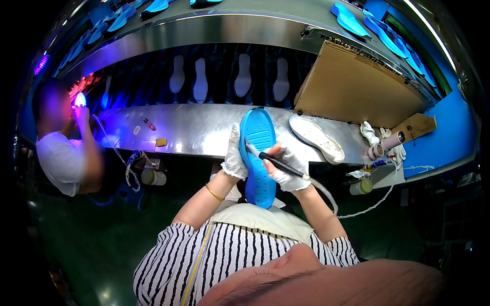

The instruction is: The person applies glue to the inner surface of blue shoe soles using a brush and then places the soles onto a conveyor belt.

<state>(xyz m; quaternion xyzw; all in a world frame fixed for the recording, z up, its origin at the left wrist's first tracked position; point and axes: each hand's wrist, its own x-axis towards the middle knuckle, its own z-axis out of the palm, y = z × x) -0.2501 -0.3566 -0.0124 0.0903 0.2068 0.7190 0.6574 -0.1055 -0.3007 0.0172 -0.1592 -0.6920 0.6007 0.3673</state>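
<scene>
My left hand [235,155], in a white fabric glove, stands upright, palm inward, and holds the long left edge of a bright blue, foot-shaped sole [261,189]. My right hand [291,168], gloved in white with fingertips bare, is bent inward and grips a black, pen-like tool [286,166] with a pale cable. The tool slants across the sole, its tip beside my left fingers; whether it touches, I cannot tell. The sole sits between both hands, lengthwise, one end toward my lap. Its inner face shows a raised rim, slanted ribs and small dimples. Beyond my right hand, a white, foot-shaped sole [317,138] lies on a shiny metal bench [204,127].
</scene>
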